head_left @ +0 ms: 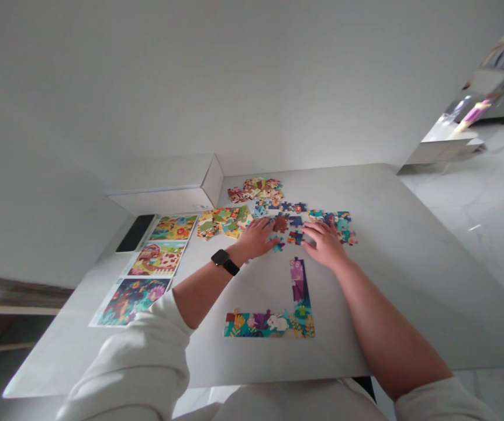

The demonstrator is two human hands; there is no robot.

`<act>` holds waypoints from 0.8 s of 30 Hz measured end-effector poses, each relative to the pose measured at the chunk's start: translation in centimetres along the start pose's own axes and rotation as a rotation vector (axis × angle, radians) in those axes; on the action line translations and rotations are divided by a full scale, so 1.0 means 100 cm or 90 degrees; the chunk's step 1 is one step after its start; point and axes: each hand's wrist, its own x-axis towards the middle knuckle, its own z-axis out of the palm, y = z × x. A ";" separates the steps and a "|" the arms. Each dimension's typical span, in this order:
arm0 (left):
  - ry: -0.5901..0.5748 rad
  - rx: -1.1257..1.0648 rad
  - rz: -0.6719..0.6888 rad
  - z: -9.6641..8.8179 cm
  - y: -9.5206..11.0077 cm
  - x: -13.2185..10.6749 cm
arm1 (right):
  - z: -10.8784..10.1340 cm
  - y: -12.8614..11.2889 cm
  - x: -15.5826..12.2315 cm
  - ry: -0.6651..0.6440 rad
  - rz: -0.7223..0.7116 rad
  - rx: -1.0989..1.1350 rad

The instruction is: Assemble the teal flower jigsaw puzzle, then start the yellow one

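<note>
Loose dark-blue and teal jigsaw puzzle pieces (296,221) lie spread over the middle of the table, between and around my hands. My left hand (255,240), with a black watch on the wrist, rests at their left side, fingers stretched out and thumb apart. On the right, my right hand (325,245) lies with spread fingertips on or just over pieces; exact contact is hard to tell. Neither hand visibly grips a piece. Nearer to me, joined pieces form an L-shaped puzzle border (258,325), its bottom row showing a white rabbit and its right side running upward.
A yellow-green pile of pieces (221,221) and a pinkish pile (261,188) sit farther back. At left are printed picture sheets (158,259), a black phone (135,233) and a long white box (159,199) against the wall.
</note>
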 end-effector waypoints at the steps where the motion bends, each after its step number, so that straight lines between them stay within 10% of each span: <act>1: -0.005 -0.005 0.016 0.002 0.005 -0.001 | 0.000 -0.001 0.000 -0.013 -0.005 -0.003; 15: -0.011 -0.016 0.024 0.009 0.035 -0.037 | 0.001 0.000 -0.002 0.001 0.062 -0.048; 24: -0.023 -0.021 -0.007 0.000 0.013 -0.099 | 0.006 0.005 -0.003 0.025 0.102 -0.056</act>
